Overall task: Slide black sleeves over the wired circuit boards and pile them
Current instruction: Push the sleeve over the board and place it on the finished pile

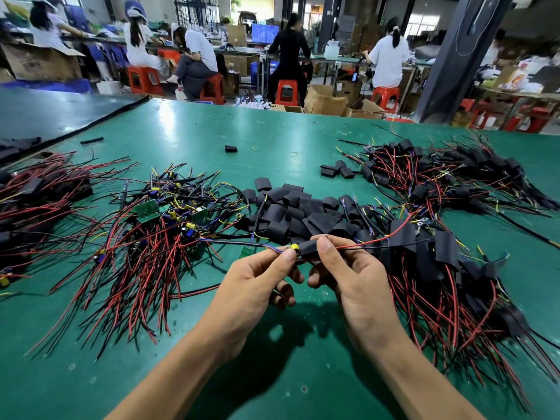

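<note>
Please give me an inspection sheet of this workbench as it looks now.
Surface: green mat, glossy, spotted near the front.
Job's things: black sleeve partly over a wired board; loose sleeves in the middle; bare boards at left; sleeved boards at right.
Clutter: one stray sleeve, one rubber band.
Grippers: left hand pinches the board's end; right hand pinches the black sleeve.
Cables: red and black wires fan out from every pile.
Surroundings: seated workers, red stools, cardboard boxes.
</note>
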`<state>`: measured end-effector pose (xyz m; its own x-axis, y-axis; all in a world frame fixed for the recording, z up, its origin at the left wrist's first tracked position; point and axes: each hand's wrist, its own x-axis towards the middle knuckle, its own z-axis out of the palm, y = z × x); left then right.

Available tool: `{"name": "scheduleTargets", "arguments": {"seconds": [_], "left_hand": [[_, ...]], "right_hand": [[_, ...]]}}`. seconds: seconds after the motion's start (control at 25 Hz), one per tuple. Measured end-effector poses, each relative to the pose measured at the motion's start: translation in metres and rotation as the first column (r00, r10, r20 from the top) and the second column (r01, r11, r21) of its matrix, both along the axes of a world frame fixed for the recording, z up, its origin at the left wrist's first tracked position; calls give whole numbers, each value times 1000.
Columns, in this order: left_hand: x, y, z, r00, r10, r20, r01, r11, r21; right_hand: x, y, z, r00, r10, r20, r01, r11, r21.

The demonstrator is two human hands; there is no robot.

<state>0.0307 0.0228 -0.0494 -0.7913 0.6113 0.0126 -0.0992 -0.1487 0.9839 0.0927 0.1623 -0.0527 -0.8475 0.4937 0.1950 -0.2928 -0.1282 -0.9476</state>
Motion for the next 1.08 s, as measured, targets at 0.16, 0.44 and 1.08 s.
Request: {"name": "scheduleTargets", "arguments": {"seconds": [0.16, 0.44, 1.08], "left_hand": [[-2, -2, 0, 999, 10, -53, -10, 1000, 2], [-2, -3, 3, 997, -62, -42, 64, 997, 38], [-8, -5, 5, 960, -189, 209, 144, 967, 211]], "right_hand": [[-1, -4, -3, 1000, -2, 3, 2, 1000, 27], [-1, -6, 0, 991, 132, -29, -134, 986, -99], [1, -10, 5, 982, 168, -88, -174, 982, -70]]}}
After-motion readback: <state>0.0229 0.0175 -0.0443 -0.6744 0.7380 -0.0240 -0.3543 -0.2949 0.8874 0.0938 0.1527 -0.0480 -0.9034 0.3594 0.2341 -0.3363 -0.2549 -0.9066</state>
